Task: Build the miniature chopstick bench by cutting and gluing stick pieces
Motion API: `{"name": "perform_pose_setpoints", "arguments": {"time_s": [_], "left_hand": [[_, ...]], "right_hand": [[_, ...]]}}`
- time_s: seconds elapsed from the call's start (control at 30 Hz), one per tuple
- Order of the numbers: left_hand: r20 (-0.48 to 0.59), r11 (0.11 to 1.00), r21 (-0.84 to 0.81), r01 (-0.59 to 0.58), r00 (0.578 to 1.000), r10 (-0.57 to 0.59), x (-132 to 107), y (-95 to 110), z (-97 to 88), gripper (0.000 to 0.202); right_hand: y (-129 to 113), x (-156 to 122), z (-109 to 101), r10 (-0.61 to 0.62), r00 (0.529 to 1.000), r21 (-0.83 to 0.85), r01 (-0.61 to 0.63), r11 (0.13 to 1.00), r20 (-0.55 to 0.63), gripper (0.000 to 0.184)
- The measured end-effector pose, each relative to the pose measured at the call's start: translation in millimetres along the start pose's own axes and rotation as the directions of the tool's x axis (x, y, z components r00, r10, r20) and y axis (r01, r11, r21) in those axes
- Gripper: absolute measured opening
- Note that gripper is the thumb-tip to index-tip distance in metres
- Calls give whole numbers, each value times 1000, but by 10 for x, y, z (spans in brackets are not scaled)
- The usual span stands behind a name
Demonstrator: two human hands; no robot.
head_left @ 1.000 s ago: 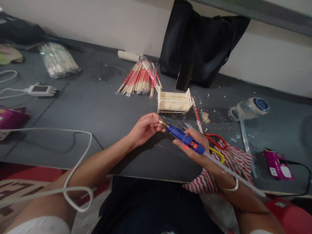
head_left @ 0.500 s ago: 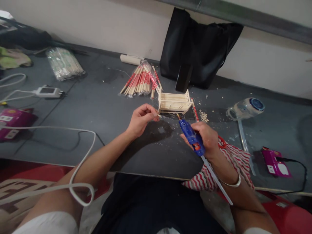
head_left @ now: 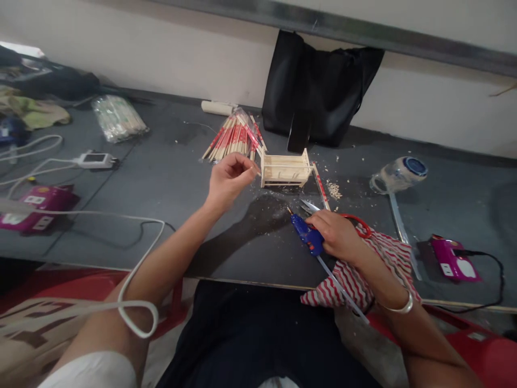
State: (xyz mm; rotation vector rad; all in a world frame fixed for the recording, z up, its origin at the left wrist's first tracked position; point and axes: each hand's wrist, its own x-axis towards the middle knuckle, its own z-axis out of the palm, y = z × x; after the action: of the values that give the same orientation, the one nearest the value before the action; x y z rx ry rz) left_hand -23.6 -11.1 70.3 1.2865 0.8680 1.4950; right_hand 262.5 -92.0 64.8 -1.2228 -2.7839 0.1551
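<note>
My left hand (head_left: 231,179) is closed in a pinch on a small pale stick piece (head_left: 257,172), at the left end of a little bamboo-stick rack (head_left: 285,168). Whether the piece touches the rack, I cannot tell. My right hand (head_left: 335,233) is closed around a blue glue gun (head_left: 306,234), held low over the table with its nozzle pointing up and left. From the gun's rear sticks a long clear glue stick (head_left: 343,291). Scissors with red handles (head_left: 361,225) lie beside and partly under my right hand, their blades showing past the fingers.
Red-wrapped chopsticks (head_left: 234,137) lie behind the rack, before a black bag (head_left: 319,86) with a phone (head_left: 299,132) against it. A jar (head_left: 399,175), a striped cloth (head_left: 363,264) and a purple power adapter (head_left: 454,258) sit to the right. A white cable (head_left: 139,264) crosses at left.
My left hand has moved up to the rack's left end with the stick piece. My right hand has drawn the glue gun down, away from the rack, and the scissor blades now show.
</note>
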Motion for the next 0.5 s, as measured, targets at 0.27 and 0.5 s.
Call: {"name": "perform_pose_setpoints", "arguments": {"time_s": [0.27, 0.5], "left_hand": [[60, 976, 215, -39, 998, 26, 39, -38, 99, 11], [67, 943, 319, -91, 995, 74, -33, -65, 182, 9]], "right_hand": [[-15, 106, -107, -6, 992, 81, -5, 997, 129, 47], [-16, 144, -173, -61, 979, 124, 37, 992, 196, 36]]}}
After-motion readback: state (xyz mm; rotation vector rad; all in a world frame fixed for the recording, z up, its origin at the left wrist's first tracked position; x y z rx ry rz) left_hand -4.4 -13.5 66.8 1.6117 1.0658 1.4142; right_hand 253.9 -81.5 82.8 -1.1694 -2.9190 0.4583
